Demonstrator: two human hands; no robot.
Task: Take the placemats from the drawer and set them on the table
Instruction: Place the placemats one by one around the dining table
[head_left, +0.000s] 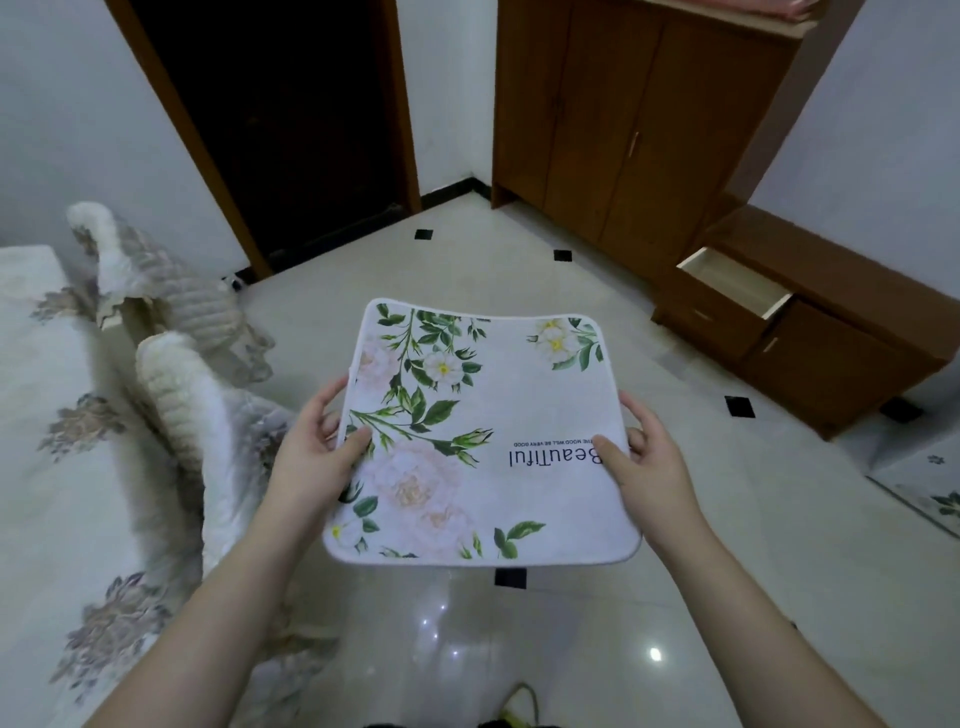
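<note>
A white placemat (488, 415) printed with green leaves, pale flowers and the word "Beautiful" is held flat in the air over the floor, in the middle of the head view. My left hand (317, 457) grips its left edge, thumb on top. On the opposite edge, my right hand (649, 467) holds it the same way. The drawer (737, 283) of a low brown cabinet stands pulled out at the right; its light inside looks bare. Another flowered mat (935, 493) lies at the far right edge on a white surface.
A tall brown wardrobe (623, 130) stands at the back, beside a dark doorway (270, 114). Quilted bedding (197, 374) and a flowered bed cover (62, 467) fill the left side. Glossy tiled floor (519, 649) lies below my arms.
</note>
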